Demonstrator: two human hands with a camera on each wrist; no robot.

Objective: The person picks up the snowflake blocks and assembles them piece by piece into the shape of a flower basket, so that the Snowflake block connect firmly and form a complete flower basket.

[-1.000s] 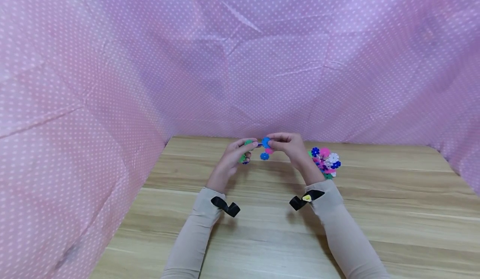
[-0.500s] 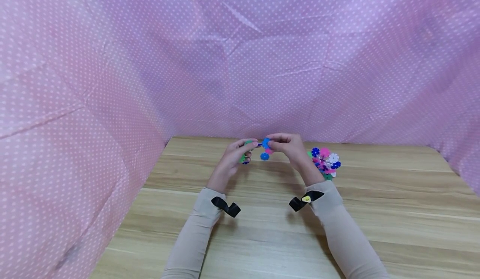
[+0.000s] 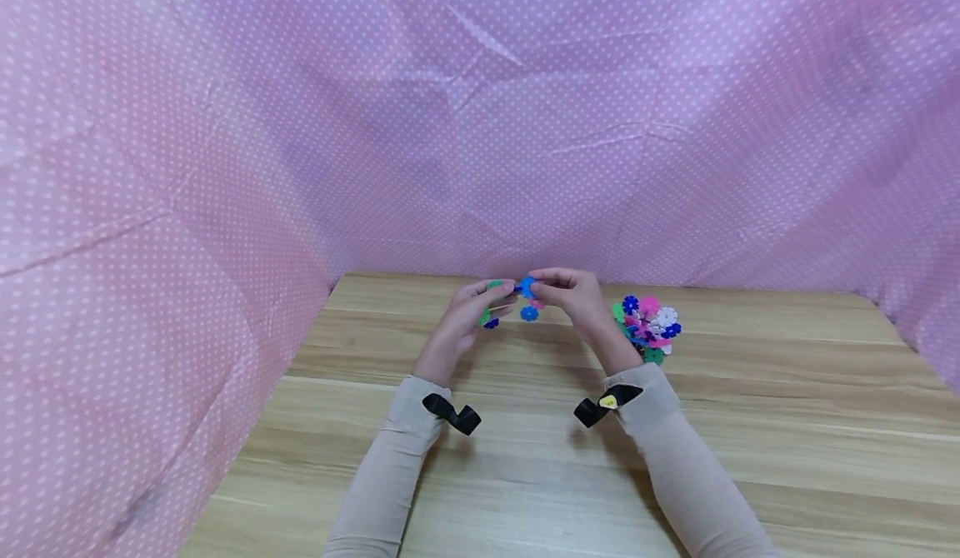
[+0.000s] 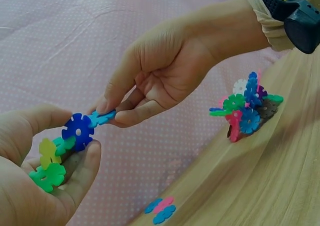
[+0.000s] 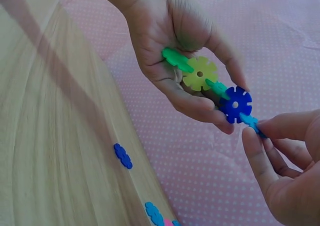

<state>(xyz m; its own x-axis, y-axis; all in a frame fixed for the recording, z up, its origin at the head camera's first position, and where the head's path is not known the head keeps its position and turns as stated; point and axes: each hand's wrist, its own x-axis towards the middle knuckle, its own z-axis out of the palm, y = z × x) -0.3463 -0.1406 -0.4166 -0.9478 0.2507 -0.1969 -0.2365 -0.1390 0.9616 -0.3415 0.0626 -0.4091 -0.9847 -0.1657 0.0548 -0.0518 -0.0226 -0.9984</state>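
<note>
A short chain of slotted plastic snowflake discs lies across my left hand [image 3: 459,318]: green, yellow [image 5: 194,79], green and dark blue. Its thumb and fingers pinch the dark blue disc [image 4: 76,139] at the chain's end. From the other side, my right hand [image 3: 581,298] grips a light blue disc [image 4: 100,118] between thumb and fingers. In both wrist views the light blue disc's edge meets the slotted rim of the dark blue one. Both hands are raised over the table's far edge.
On the wooden table [image 3: 525,475], a heap of mixed snowflake discs [image 4: 250,118] stands to the right. Loose blue and pink discs [image 4: 163,206] lie near the far edge, with a single dark blue disc [image 5: 123,156] left of them. Pink dotted cloth [image 3: 480,166] hangs behind.
My right hand has shifted slightly left, bringing the light blue disc up against the dark blue one. The left hand has stayed almost still.
</note>
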